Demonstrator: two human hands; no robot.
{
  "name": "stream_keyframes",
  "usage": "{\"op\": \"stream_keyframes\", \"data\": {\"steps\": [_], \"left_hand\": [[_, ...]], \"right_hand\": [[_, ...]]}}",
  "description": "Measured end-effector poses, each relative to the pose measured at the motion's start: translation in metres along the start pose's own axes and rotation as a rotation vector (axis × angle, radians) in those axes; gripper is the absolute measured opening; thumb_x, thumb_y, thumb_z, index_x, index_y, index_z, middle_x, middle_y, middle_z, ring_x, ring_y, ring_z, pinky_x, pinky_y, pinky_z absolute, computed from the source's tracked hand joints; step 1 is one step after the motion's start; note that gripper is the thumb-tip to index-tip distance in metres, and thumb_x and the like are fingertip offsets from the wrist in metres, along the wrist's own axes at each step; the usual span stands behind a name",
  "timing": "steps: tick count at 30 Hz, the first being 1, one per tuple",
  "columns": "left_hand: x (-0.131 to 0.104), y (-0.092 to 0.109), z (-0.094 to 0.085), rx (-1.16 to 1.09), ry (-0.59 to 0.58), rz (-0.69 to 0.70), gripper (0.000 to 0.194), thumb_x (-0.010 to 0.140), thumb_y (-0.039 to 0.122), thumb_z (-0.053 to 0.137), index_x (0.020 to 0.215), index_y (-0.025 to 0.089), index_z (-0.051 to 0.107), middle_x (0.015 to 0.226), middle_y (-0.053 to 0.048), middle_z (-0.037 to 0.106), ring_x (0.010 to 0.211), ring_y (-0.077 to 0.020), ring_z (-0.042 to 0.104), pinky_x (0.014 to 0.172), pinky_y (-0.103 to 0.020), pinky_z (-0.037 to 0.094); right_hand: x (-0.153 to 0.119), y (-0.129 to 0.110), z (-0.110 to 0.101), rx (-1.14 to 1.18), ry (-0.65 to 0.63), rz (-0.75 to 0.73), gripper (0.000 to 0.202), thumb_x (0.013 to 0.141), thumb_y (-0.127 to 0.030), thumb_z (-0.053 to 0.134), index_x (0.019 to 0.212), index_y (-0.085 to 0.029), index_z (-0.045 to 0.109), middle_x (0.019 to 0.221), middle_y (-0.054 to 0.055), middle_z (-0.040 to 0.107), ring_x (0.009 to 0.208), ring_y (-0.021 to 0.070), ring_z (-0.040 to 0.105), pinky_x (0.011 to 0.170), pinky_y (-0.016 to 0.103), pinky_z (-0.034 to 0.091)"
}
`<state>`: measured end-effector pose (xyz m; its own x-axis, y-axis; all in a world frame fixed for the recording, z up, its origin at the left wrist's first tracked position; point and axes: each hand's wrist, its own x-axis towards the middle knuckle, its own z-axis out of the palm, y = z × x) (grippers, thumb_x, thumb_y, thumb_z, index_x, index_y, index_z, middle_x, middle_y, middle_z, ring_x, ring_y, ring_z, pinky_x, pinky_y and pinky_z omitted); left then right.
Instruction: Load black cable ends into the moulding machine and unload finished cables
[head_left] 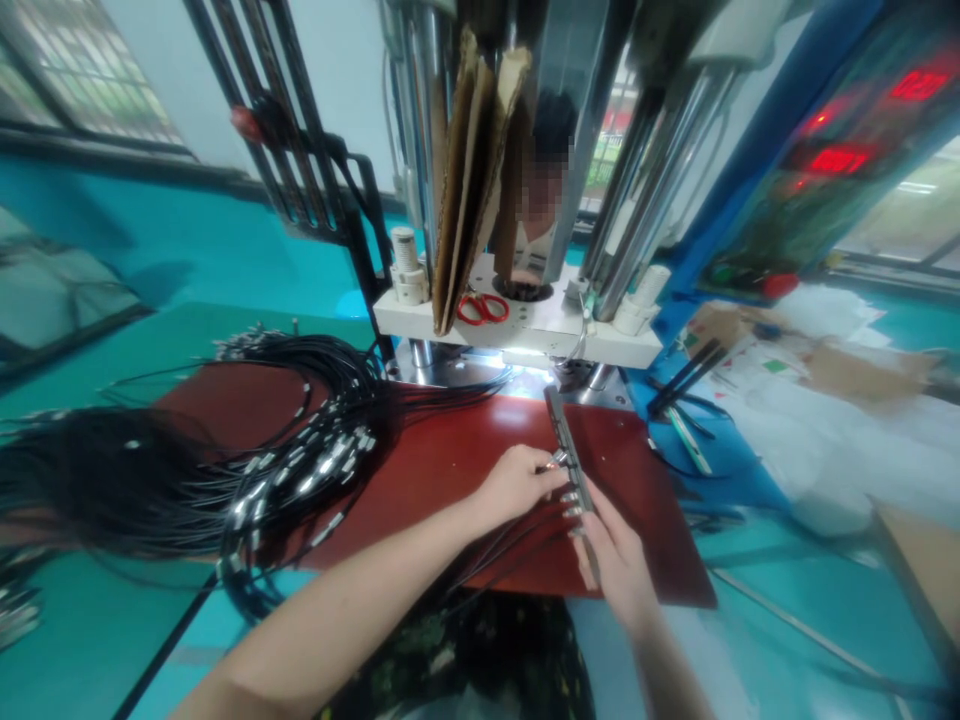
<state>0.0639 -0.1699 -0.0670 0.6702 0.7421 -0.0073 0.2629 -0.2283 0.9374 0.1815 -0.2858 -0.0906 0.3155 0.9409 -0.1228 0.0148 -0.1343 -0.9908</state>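
Note:
My right hand (pixel 619 555) is closed around the lower part of a long, narrow metal bar (pixel 559 420) with slots along one side, held at a slant above the red-brown board (pixel 435 480). At the bar's left side, my left hand (pixel 521 485) pinches a small silver cable connector (pixel 559 458) between thumb and fingers. A few more silver connectors (pixel 571 500) sit along the bar below it. Thin black cables (pixel 510 540) trail from them down and left toward my lap. The fingers of my right hand are partly hidden behind the bar.
A large bundle of black cables (pixel 322 380) with silver ends lies at the left. Behind the board stands a press with a white plate (pixel 622 345), carrying red-handled scissors (pixel 484 309) and cardboard pieces (pixel 465 190). Plastic bags (pixel 847 440) and a control panel (pixel 810 190) are at right.

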Motion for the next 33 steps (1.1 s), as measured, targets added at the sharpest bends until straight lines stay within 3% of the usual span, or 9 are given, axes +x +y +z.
{"op": "stream_keyframes", "data": {"steps": [4, 6, 9, 13, 15, 18, 22, 33], "left_hand": [[-0.004, -0.001, 0.006, 0.133, 0.117, 0.051, 0.033, 0.079, 0.036, 0.044, 0.057, 0.014, 0.055, 0.053, 0.001, 0.051, 0.051, -0.0094, 0.043, 0.052, -0.02, 0.031], [-0.005, -0.001, 0.007, 0.164, 0.119, 0.067, 0.033, 0.08, 0.035, 0.043, 0.056, 0.014, 0.054, 0.053, 0.001, 0.051, 0.051, -0.0095, 0.043, 0.053, -0.021, 0.03], [-0.002, -0.001, 0.001, 0.122, 0.091, 0.048, 0.035, 0.079, 0.038, 0.043, 0.055, 0.015, 0.052, 0.054, 0.001, 0.052, 0.052, -0.01, 0.046, 0.054, -0.021, 0.032], [0.004, -0.002, -0.012, 0.025, 0.272, 0.001, 0.035, 0.083, 0.04, 0.035, 0.064, 0.016, 0.052, 0.054, 0.002, 0.049, 0.053, -0.0103, 0.045, 0.057, -0.022, 0.033], [0.006, -0.004, -0.013, -0.044, 0.308, -0.014, 0.029, 0.083, 0.039, 0.035, 0.072, 0.016, 0.05, 0.052, 0.004, 0.044, 0.05, -0.0093, 0.042, 0.054, -0.022, 0.032], [0.007, -0.006, -0.005, -0.166, 0.245, -0.018, 0.022, 0.082, 0.038, 0.037, 0.076, 0.017, 0.043, 0.051, 0.007, 0.04, 0.046, -0.0077, 0.037, 0.049, -0.021, 0.03], [0.008, -0.004, 0.004, -0.275, 0.086, -0.072, 0.024, 0.077, 0.035, 0.045, 0.063, 0.016, 0.041, 0.046, 0.007, 0.037, 0.042, -0.006, 0.032, 0.046, -0.02, 0.027], [0.012, -0.012, -0.002, -0.296, 0.087, -0.106, 0.022, 0.071, 0.033, 0.05, 0.06, 0.016, 0.043, 0.043, 0.007, 0.038, 0.043, -0.0062, 0.034, 0.047, -0.02, 0.029]], "right_hand": [[0.0, 0.002, 0.001, -0.015, -0.02, -0.004, 0.056, 0.082, -0.046, 0.047, 0.13, -0.02, 0.038, 0.046, -0.007, 0.041, 0.037, 0.0071, 0.034, 0.033, 0.017, 0.031], [0.0, 0.002, 0.001, -0.003, -0.018, -0.01, 0.055, 0.082, -0.046, 0.047, 0.13, -0.02, 0.037, 0.044, -0.007, 0.04, 0.036, 0.0065, 0.034, 0.032, 0.016, 0.03], [0.0, 0.004, -0.001, 0.057, -0.011, -0.01, 0.052, 0.083, -0.045, 0.047, 0.128, -0.02, 0.04, 0.042, -0.007, 0.041, 0.034, 0.0057, 0.032, 0.03, 0.015, 0.028], [0.001, 0.007, -0.004, 0.149, 0.024, 0.001, 0.053, 0.082, -0.044, 0.05, 0.128, -0.019, 0.04, 0.043, -0.006, 0.045, 0.032, 0.0061, 0.033, 0.029, 0.017, 0.028], [0.001, 0.009, -0.005, 0.172, 0.025, 0.007, 0.053, 0.082, -0.043, 0.05, 0.128, -0.02, 0.039, 0.042, -0.006, 0.045, 0.032, 0.0065, 0.034, 0.029, 0.017, 0.028], [0.002, 0.011, -0.006, 0.171, 0.018, 0.004, 0.054, 0.082, -0.044, 0.05, 0.129, -0.019, 0.039, 0.043, -0.006, 0.046, 0.031, 0.0064, 0.035, 0.029, 0.017, 0.027], [0.003, 0.013, -0.008, 0.137, 0.0, 0.002, 0.061, 0.079, -0.047, 0.052, 0.13, -0.016, 0.037, 0.044, -0.005, 0.048, 0.03, 0.0069, 0.035, 0.028, 0.017, 0.026], [0.003, 0.003, -0.004, -0.101, -0.077, 0.004, 0.06, 0.082, -0.048, 0.046, 0.131, -0.017, 0.036, 0.04, -0.007, 0.041, 0.032, 0.007, 0.033, 0.03, 0.016, 0.028]]}}
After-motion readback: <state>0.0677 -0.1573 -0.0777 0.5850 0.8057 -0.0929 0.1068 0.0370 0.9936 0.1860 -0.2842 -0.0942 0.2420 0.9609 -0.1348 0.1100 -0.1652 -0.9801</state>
